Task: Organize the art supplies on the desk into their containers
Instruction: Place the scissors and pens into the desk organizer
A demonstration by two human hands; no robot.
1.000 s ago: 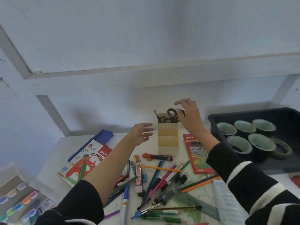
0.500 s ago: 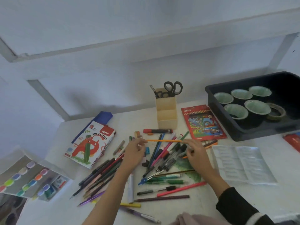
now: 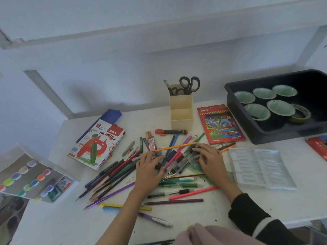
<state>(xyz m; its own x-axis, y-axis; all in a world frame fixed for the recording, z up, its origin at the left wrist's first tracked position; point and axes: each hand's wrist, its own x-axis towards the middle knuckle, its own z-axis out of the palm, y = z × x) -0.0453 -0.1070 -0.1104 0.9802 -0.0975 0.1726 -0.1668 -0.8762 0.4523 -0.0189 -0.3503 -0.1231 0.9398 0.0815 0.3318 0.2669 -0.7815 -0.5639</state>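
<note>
Several pens, pencils and markers (image 3: pixel 115 174) lie scattered across the middle of the white desk (image 3: pixel 230 216). My left hand (image 3: pixel 150 167) lies on the heap with its fingers spread over the pens. My right hand (image 3: pixel 208 160) rests on a cluster of black pens beside it, fingers laid over them. An orange pencil (image 3: pixel 175 147) lies just beyond both hands. A beige wooden holder (image 3: pixel 181 117) stands behind the pile, with black scissors (image 3: pixel 190 84) in its back compartment and its front compartment showing nothing.
An oil pastels box (image 3: pixel 96 144) lies at the left, a colour pencil box (image 3: pixel 220 124) right of the holder. A black bin (image 3: pixel 265 133) at the back right holds green-lined pots and a tape roll (image 3: pixel 300 114). A white plastic tray (image 3: pixel 260 168) lies at the right. A marker case (image 3: pixel 26 177) sits far left.
Both hands came down from the holder onto the pen pile, and the view tilted down. Since half a second ago they slid closer together over the pens, below the orange pencil.
</note>
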